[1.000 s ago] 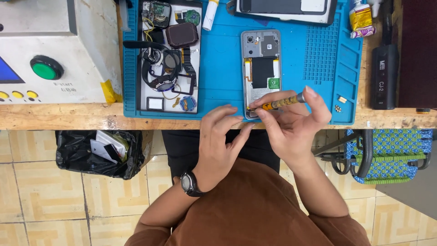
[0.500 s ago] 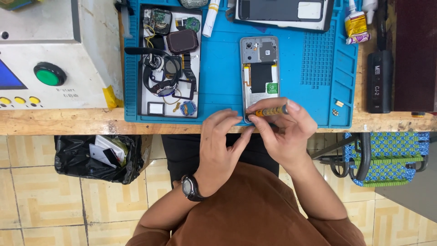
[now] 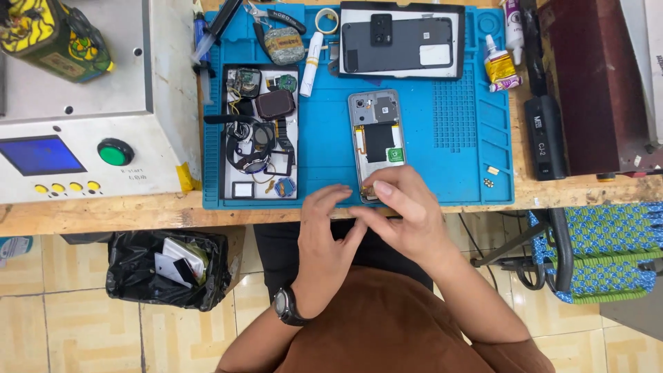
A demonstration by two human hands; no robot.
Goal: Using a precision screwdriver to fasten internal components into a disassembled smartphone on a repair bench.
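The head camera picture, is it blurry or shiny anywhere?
Head view: bright, even light, hardly any shadows on the blue mat; the opened phone looks sharp; the right hand is slightly soft at its fingertips; the dark back cover shows faint glare.

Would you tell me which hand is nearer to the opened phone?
Right. The right hand lies over the opened phone's bottom end, fingers on it; the left hand sits lower left, at the mat's front edge.
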